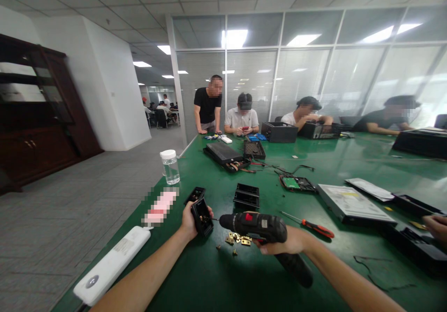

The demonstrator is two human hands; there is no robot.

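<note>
My left hand [190,221] is closed around a small black plastic housing [201,216], tilted up with brass-coloured parts inside. In my right hand [282,242] is a black cordless drill [254,226] with a red switch, held by its grip. The drill's bit points left and reaches the right side of the housing; whether it touches a screw I cannot tell. Below the bit lie several brass plates [240,240] and small screws [235,252]. Another black housing [194,195] sits just behind my left hand, and more black housings [246,196] stand beyond the drill.
A screwdriver [310,226] lies right of the drill, near an optical drive [352,202] and a circuit board [296,183]. At the table's left edge are a white power strip [113,263] and a water bottle [171,168]. A co-worker's hand [436,226] is at far right; others sit across.
</note>
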